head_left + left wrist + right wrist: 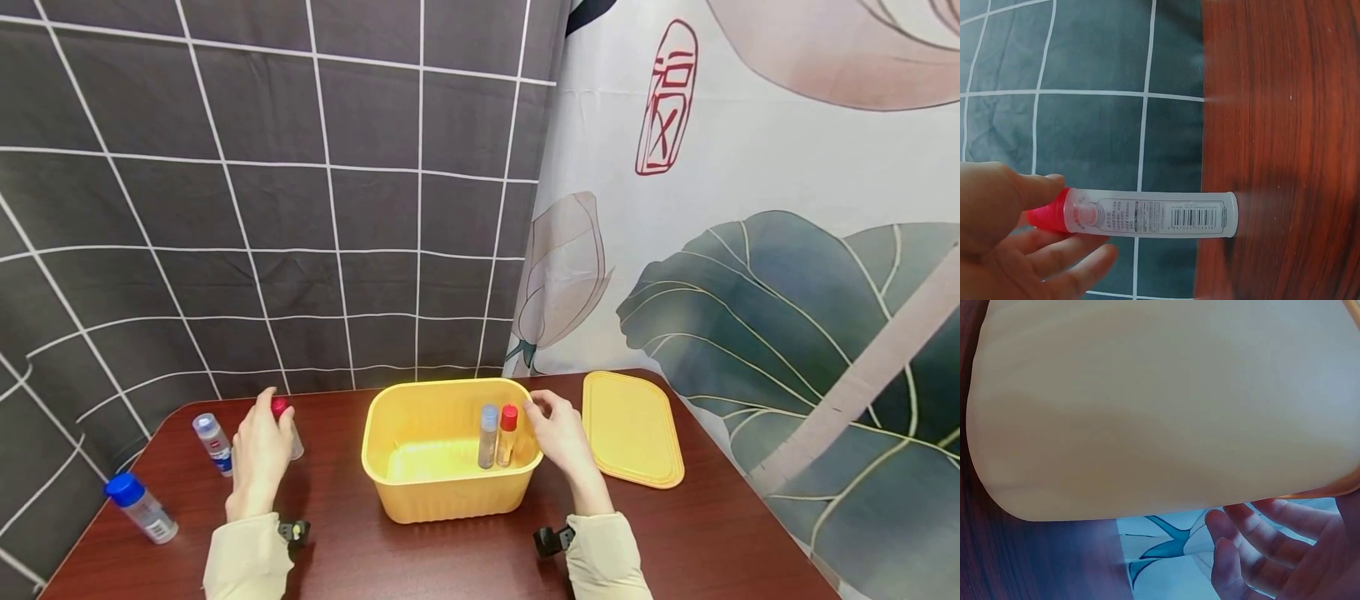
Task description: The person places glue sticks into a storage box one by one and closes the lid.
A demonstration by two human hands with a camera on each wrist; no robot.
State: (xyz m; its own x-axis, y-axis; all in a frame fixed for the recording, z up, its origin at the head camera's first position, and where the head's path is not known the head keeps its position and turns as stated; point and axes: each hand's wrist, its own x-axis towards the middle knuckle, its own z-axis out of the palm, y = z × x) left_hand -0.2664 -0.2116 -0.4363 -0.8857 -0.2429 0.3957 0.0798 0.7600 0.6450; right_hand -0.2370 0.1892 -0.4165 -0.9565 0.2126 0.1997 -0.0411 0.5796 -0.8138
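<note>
My left hand (260, 454) pinches the red cap of a slim clear bottle (1154, 214) between thumb and fingers. A white barcode label runs along its side, and its base shows against the brown tabletop in the left wrist view. At the right end of a yellow plastic bin (450, 497), my right hand (558, 429) touches the rim with loosely bent fingers (1272, 544) along the outer wall. Inside the bin, near that hand, a light-blue-capped bottle (487, 437) and another red-capped bottle (507, 436) stand side by side.
Left of my left hand stand a bottle with a pale blue cap (213, 443) and a wider blue-capped bottle (142, 508). A yellow lid (633, 429) lies flat right of the bin. Hanging cloths, one dark gridded (262, 208), border the brown table (420, 558).
</note>
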